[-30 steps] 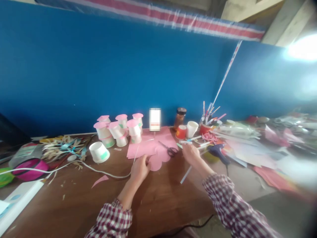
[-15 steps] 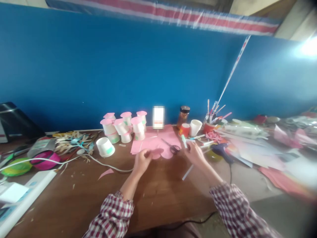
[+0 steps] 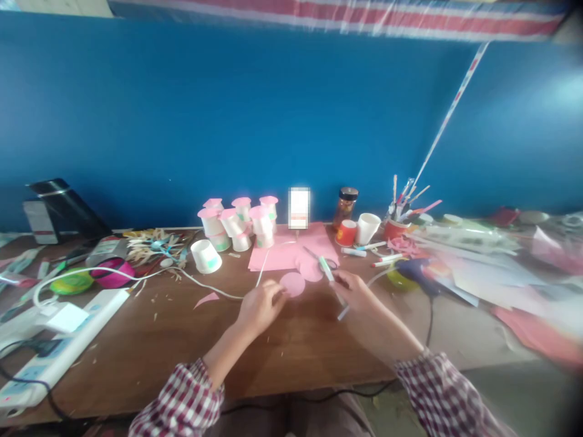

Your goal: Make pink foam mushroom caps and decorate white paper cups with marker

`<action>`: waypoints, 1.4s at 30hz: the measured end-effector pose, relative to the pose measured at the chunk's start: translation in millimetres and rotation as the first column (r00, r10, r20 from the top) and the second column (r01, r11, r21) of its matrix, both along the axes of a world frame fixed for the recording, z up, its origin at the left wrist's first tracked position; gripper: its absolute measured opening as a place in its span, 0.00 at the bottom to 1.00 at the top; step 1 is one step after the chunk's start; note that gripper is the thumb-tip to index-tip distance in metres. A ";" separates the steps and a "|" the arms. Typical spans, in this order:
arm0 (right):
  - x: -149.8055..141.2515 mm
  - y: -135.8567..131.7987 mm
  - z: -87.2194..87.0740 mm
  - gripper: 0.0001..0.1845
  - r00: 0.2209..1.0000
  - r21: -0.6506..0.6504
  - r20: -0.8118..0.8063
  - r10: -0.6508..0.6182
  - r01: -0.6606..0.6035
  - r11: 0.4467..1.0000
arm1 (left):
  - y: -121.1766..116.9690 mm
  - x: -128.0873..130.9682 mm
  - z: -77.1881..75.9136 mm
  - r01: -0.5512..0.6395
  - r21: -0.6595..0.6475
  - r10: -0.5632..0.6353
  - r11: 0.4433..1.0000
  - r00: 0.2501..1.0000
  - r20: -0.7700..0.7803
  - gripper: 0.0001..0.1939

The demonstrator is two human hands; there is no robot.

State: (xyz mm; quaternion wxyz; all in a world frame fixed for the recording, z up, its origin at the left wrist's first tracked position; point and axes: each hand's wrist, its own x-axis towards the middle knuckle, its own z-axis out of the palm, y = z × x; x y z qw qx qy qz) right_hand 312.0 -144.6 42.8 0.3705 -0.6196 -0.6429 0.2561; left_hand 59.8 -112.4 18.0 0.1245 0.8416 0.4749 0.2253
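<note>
My left hand (image 3: 264, 305) pinches the edge of a round pink paper disc (image 3: 293, 284) between thumb and fingers, just over the brown desk. In my right hand (image 3: 354, 289) is a slim white and green marker (image 3: 326, 269), pointing up and to the left. Just beyond the marker lie dark-handled scissors (image 3: 319, 257), partly hidden behind it. More round pink paper pieces (image 3: 311, 269) overlap the near edge of the pink paper sheets (image 3: 273, 258).
Pink-topped paper cup stacks (image 3: 237, 227) stand at the back, with a tilted white cup (image 3: 206, 257) nearer. Right are a brown jar (image 3: 347, 206), a red cup (image 3: 348, 232), a brush pot (image 3: 396, 229) and a glue gun (image 3: 419, 276). A power strip (image 3: 68, 346) and white cable lie left.
My left hand has brought the pink disc nearer and turned its face up into view. My right hand has moved down and left with the marker. The camera view has shifted slightly.
</note>
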 end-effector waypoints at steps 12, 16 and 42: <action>-19.4 -20.1 -24.1 0.19 0.930 -0.107 -0.338 0.146 -0.192 0.976 | -14.3 12.8 -9.8 0.069 0.063 -0.053 0.996 0.972 -0.227 0.15; -20.4 -22.0 -24.9 0.19 0.925 -0.132 -0.354 0.142 -0.200 0.971 | -23.1 6.9 -6.1 -0.031 0.008 0.032 0.999 0.992 -0.125 0.14; -66.0 -52.5 -18.4 0.19 0.939 -0.089 -0.266 0.216 -0.248 0.965 | -34.7 33.6 6.4 0.277 -0.431 0.273 0.859 0.466 0.842 0.15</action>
